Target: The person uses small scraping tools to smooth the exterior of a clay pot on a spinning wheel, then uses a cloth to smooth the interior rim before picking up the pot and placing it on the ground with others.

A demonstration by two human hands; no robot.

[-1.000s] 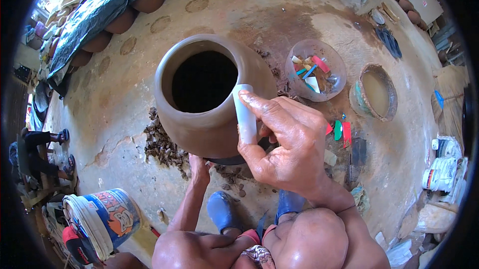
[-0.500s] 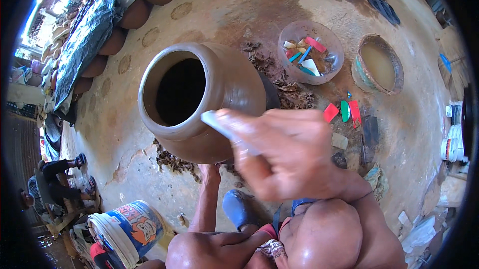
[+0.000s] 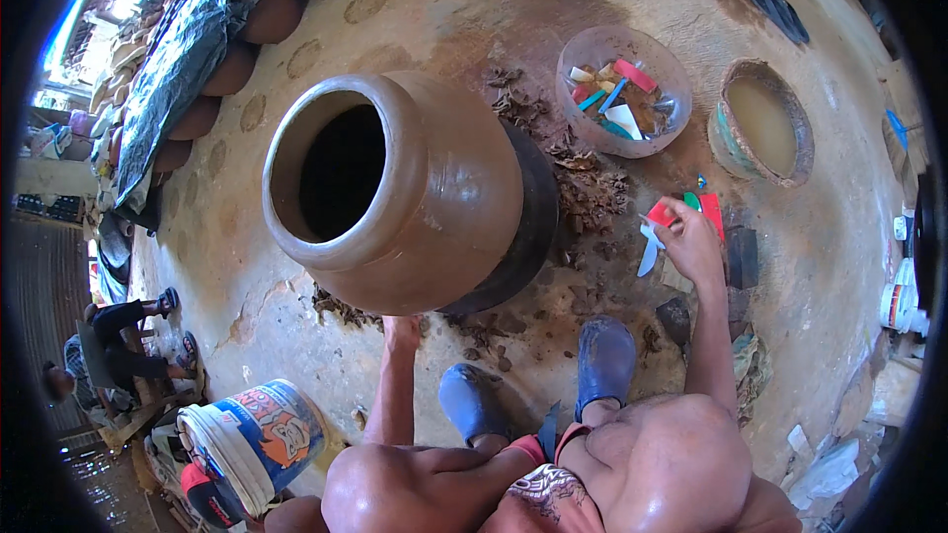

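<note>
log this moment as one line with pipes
left hand: at clay pot | right hand: at red piece and pale strip, grip unclear | clear tub: holds coloured pieces

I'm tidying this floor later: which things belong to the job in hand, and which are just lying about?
Likely in use:
clay pot, left hand partly hidden by it
pale strip and red piece by right hand
tub of coloured pieces
bowl of cloudy liquid

Apparently lying about:
blue-and-white bucket
bluish sheeting
white scraps

Blue-white bucket, lower left; grey plastic sheet, upper left.
</note>
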